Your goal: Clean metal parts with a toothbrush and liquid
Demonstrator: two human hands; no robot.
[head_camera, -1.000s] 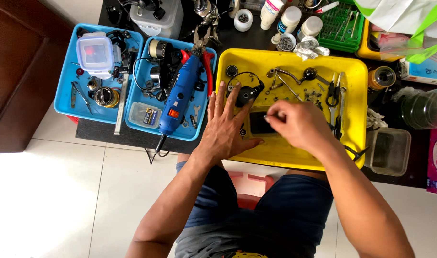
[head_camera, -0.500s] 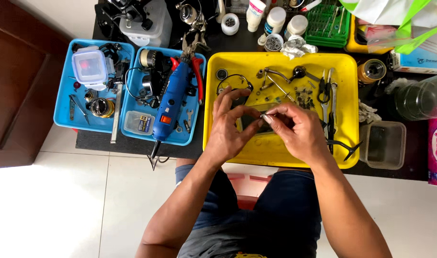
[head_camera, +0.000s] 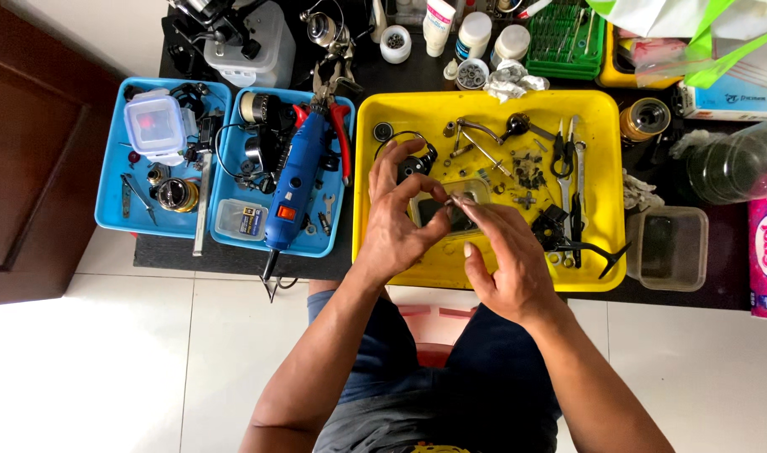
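Both hands meet over the yellow tray point(head_camera: 601, 243). My left hand point(head_camera: 396, 226) and my right hand point(head_camera: 505, 260) pinch a small metal part point(head_camera: 457, 201) between their fingertips, held just above a small clear plastic container point(head_camera: 475, 189) lying in the tray. The left fingers are spread, with only thumb and forefinger closing on the part. Scattered in the tray are screws, a crank handle point(head_camera: 492, 134), black scissors point(head_camera: 561, 155) and a black reel piece point(head_camera: 551, 226).
Two blue trays point(head_camera: 115, 210) at the left hold a blue rotary tool point(head_camera: 291, 189), red-handled pliers point(head_camera: 337, 126), a lidded clear box point(head_camera: 154, 124) and reel parts. A clear empty tub point(head_camera: 668, 247) sits right of the yellow tray. Bottles and a green case point(head_camera: 564, 38) stand behind.
The left hand lifted off the tray floor and both hands rose together, bringing the small metal part up between their fingertips. The camera view shifted slightly.
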